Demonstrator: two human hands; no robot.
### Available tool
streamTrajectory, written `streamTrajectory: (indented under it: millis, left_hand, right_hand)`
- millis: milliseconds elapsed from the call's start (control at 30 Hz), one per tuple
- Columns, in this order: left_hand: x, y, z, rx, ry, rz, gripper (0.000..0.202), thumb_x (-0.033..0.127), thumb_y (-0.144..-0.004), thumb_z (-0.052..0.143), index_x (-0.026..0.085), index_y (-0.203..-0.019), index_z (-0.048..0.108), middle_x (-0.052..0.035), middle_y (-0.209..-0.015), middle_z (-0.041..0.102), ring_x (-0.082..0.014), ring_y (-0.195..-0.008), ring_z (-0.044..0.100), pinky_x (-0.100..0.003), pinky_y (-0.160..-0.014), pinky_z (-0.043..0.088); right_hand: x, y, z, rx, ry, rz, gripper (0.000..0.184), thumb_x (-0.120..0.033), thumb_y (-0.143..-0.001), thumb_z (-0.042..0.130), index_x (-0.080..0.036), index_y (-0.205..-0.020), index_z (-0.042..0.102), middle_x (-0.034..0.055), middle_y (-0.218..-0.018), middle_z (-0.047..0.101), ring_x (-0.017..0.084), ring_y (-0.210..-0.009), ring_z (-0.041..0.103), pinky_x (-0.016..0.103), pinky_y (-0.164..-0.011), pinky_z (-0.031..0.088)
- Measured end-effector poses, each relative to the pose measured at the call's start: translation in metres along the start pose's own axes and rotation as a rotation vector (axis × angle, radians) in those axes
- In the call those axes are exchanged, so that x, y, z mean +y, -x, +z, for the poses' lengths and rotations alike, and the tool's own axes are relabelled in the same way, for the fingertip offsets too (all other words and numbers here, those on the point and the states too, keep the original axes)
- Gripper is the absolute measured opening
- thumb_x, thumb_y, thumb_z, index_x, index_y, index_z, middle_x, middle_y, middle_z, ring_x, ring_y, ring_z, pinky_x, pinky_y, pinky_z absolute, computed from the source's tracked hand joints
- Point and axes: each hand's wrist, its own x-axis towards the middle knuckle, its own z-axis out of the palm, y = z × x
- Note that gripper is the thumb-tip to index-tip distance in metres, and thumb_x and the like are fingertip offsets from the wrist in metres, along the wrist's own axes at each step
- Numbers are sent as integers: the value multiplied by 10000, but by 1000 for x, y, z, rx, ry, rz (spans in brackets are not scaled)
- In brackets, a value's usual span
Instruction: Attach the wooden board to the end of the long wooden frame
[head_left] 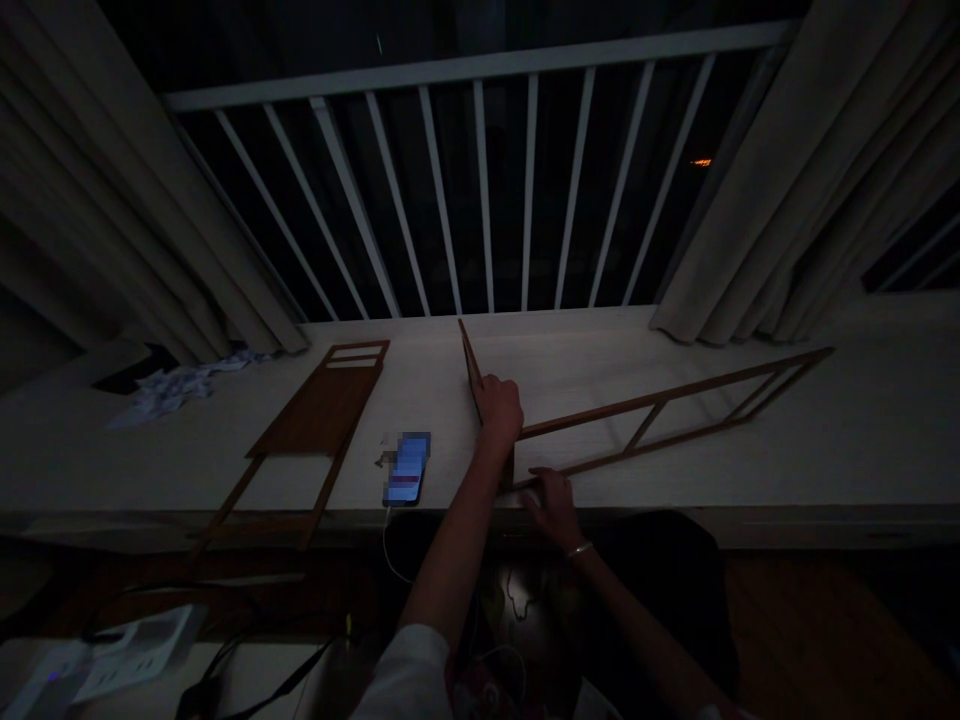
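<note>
Head view: my left hand (499,412) was closed around the narrow strip (469,360) of a slatted wooden frame (660,398). My right hand (551,508) lay on the frame's lower rail (637,452), fingers slightly spread, its grip indeterminate. The frame, thin brown rails joined by crosspieces, lay on the pale wood-grain surface (577,350), well apart from a second brown slatted panel (319,420).

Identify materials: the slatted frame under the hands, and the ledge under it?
The slatted frame looks like thin, matte brown wood, judging by its flat narrow strips, though veneer is possible in this dim light. The ledge looks like pale wood-grain laminate: faint streaks, low sheen.
</note>
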Motion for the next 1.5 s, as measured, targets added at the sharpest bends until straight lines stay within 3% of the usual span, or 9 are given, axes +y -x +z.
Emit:
streamTrajectory:
  millis: [67,167,433,633,767,1267,1400,1500]
  left_hand:
    - [0,0,0,-3,3,-1,198,110,-761,417,110,-893,565,-143,-995,542,-232,-1015,442,-398,-894,247]
    - [-1,0,0,-6,9,1,199,110,-763,414,109,-894,564,-148,-992,539,-240,-1020,436,-408,-893,243]
    - [0,1,-2,-9,33,-4,221,93,-777,383,108,-918,553,-153,-1013,525,-251,-1042,414,-431,-912,216]
    - [-1,2,-3,-4,46,-8,243,84,-783,364,96,-951,540,-168,-1071,499,-251,-1068,398,-416,-911,218]
    - [-1,2,-4,-7,46,-12,241,86,-780,367,87,-947,540,-170,-1099,491,-248,-1073,403,-405,-909,226]
    - [0,1,-5,-35,51,-25,238,85,-785,378,106,-960,537,-173,-1162,462,-246,-1104,385,-413,-925,219]
    - [0,1,-6,-39,45,-28,230,86,-779,383,96,-943,543,-173,-1145,474,-247,-1089,396,-409,-919,226]
    - [0,1,-6,-43,41,-29,222,89,-776,389,98,-933,545,-168,-1120,488,-247,-1080,404,-413,-922,220]
  right_hand:
    - [6,8,-8,20,40,46,249,-277,-824,420,-179,-1035,510,88,-986,572,217,-964,483,374,-839,325]
    - [17,20,-17,-9,94,42,228,-256,-844,387,-197,-1001,541,81,-991,582,211,-961,490,376,-842,320]
    - [24,37,-26,-155,178,-65,393,-299,-809,470,-219,-1193,453,96,-1151,527,238,-1044,449,391,-852,314]
    - [25,40,-29,-235,213,-96,512,-102,-755,448,-220,-1250,397,98,-1172,510,241,-1023,445,382,-821,324]
    - [30,41,-29,-263,199,-103,503,-76,-743,447,-219,-1224,427,87,-1145,526,234,-1000,446,368,-804,335]
    - [43,44,-27,-230,85,-133,413,-85,-754,445,-257,-1119,532,62,-1076,579,222,-957,499,384,-784,382]
    - [34,39,-33,-199,5,-89,315,-131,-784,434,-250,-1043,570,66,-1034,593,222,-941,514,379,-776,387]
    - [13,32,-42,-96,-146,43,241,-209,-835,392,-223,-1002,564,76,-1021,591,218,-952,514,374,-816,375]
